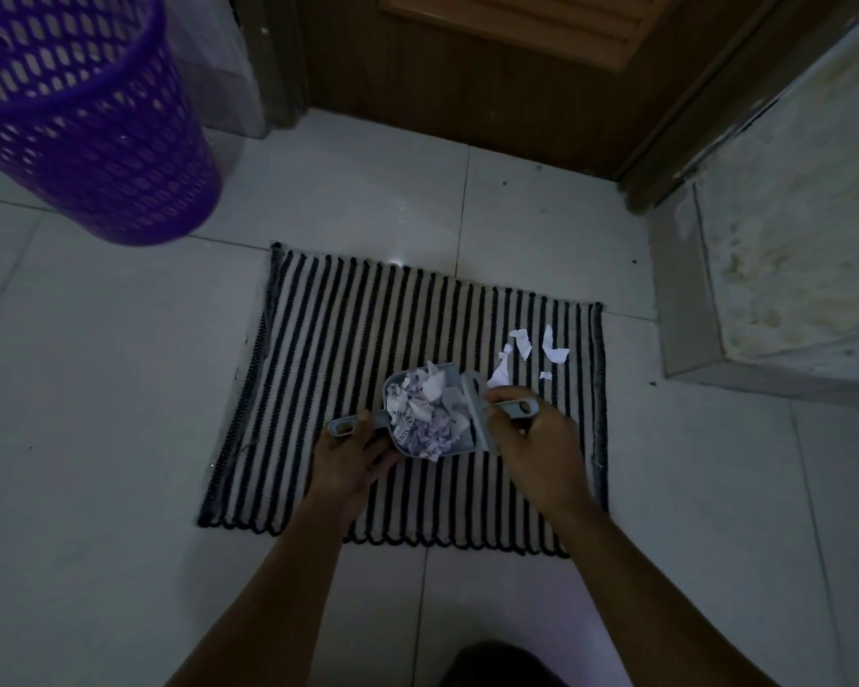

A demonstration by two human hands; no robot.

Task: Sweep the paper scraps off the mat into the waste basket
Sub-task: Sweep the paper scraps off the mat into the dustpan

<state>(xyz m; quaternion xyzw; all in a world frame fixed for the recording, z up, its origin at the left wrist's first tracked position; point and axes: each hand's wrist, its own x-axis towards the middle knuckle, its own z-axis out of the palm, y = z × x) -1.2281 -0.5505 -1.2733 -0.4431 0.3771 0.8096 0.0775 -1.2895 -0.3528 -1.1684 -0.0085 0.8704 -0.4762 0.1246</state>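
Scraps of torn white and lilac paper (430, 414) heaped in small grey-blue plastic dustpan (451, 378) on black-and-white striped woven mat (348, 314); few more white scraps (521, 347) loose on mat just right of it. Left grip (353, 458) curled round dustpan handle; right grip (536, 438) clamped on handle of matching grey-blue hand brush (479, 409) at pan's mouth. Purple perforated plastic waste basket (85, 116) well apart, far left on white tiled floor (95, 389).

Black-and-white striped woven cloth mat (368, 339), ribbed texture. Beside it: glossy pale floor tiles (95, 438), purple perforated plastic waste basket (85, 116), small smooth grey-blue plastic dustpan (407, 414) holding crumpled white paper scraps (427, 414).
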